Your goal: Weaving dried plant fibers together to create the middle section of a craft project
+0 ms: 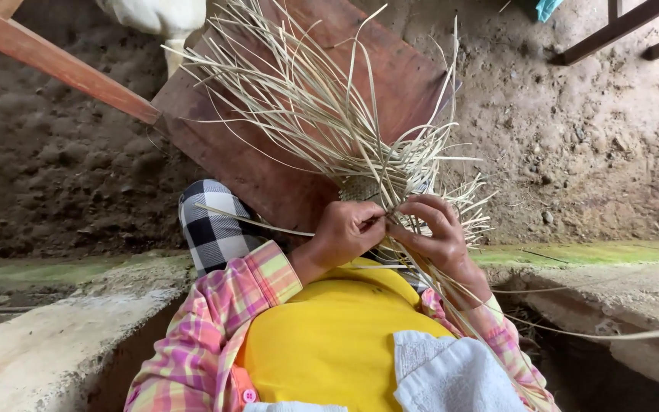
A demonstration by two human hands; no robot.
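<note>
Closest in, a white cloth (451,374) lies over a yellow shirt front (329,336), with pink plaid sleeves (215,320) running out on either side. Just past that, the two hands meet close together, knuckles almost touching. The left hand (348,231) is curled shut, pinching pale straw strips (322,114) between thumb and fingers. The right hand (436,233) is bent over beside it, its fingers closed on strands of the same bundle, a few long strips trailing down past its wrist and out toward the right.

Right behind the fingers sits a small woven patch (360,187), the tightly plaited start of the piece, held up between the hands and partly hidden by them. From it the loose strips fan upward and away, spreading over a reddish wooden board (284,168) that leans on the ground. A knee in black-and-white checked cloth (211,225) shows left of the hands. A concrete ledge (47,343) with a greenish edge runs across, and beyond it lies rough bare earth (604,145). A slanted wooden beam (55,61) crosses the upper left.
</note>
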